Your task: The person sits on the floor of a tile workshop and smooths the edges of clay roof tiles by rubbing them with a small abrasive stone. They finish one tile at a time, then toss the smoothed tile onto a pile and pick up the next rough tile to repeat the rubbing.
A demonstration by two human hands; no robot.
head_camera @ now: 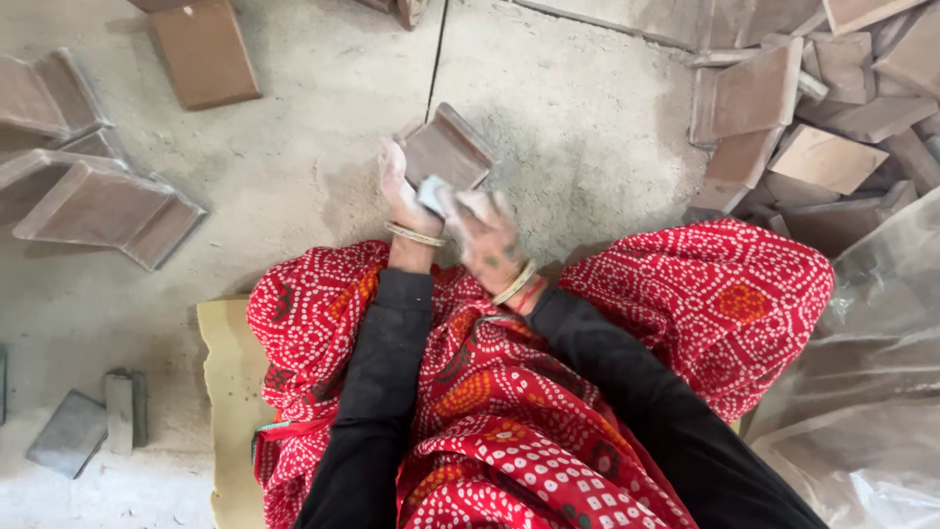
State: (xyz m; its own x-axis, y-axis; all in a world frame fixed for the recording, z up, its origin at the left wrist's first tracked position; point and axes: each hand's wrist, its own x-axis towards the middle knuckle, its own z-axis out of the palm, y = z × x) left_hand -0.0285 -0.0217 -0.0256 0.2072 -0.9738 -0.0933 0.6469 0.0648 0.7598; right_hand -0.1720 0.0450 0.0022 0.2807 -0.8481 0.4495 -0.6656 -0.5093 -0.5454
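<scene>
My left hand (399, 186), dusty white, grips the near left edge of a square brown tile (447, 149) held tilted above the dusty floor. My right hand (485, 235) is blurred and presses a small pale grey pad (432, 193) against the tile's near edge. Both wrists wear bangles, and both arms are in black sleeves over a red patterned cloth (685, 294) across my knees.
A heap of brown tiles (813, 127) lies at the right, with more tiles leaning in a row (93, 196) at the left. Small grey blocks (93, 421) sit at lower left. A yellow mat (230, 392) lies under me. Clear plastic sheeting (871, 392) covers the lower right.
</scene>
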